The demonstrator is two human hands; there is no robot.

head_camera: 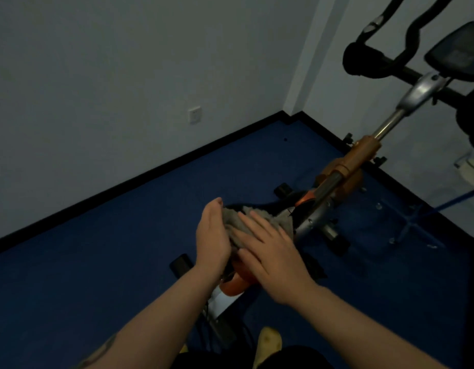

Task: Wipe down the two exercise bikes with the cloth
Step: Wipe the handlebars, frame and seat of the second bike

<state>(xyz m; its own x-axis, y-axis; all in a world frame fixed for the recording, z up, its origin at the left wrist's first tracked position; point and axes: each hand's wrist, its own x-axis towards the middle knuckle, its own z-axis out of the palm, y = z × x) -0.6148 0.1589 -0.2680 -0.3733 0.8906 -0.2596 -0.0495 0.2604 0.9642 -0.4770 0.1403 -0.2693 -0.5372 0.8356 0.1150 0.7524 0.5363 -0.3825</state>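
A: How far along is the job?

B: Mid-wipe, judging by this. Both hands, left hand (214,237) and right hand (268,251), fingers straight, press the grey cloth (240,222) on the bike (345,166) seat at frame centre. No second bike visible.

A: And the bike?

B: It runs lower left to upper right, handlebars (374,57) at the far corner.

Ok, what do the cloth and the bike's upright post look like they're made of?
The cloth looks like soft grey terry or microfibre: fuzzy, napped edge, bunching under both hands. The post looks like bare polished metal, likely steel: a bright sheen along its length. It slides into an orange sleeve, painted metal or plastic; the dim light leaves that open.
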